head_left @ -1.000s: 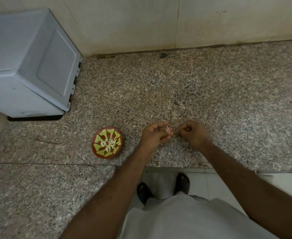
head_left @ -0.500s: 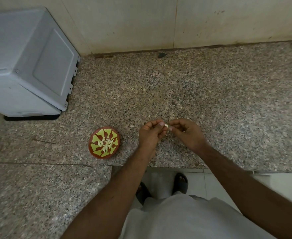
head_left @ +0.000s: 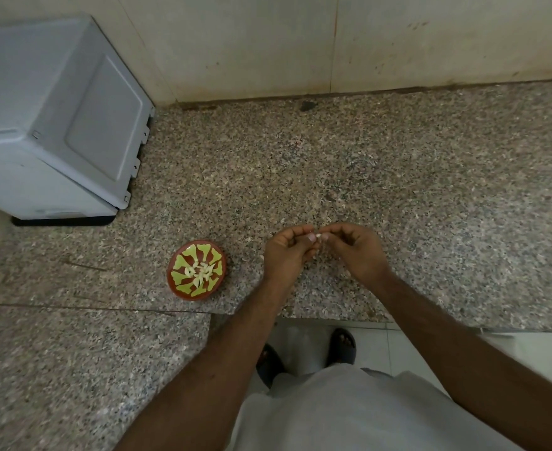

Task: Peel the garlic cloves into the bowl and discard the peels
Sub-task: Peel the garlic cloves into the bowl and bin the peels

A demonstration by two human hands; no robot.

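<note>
Our left hand and right hand both pinch one small pale garlic clove above the speckled granite surface, right of the red-and-green patterned bowl.

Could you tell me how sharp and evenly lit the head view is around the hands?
Head view: dim, flat light, no glare; wide-angle bending at the edges; left hand and right hand fairly sharp, garlic clove too small for detail; bowl clear.

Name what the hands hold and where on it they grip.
A garlic clove, pinched at its ends between the fingertips of the left hand and right hand.
</note>
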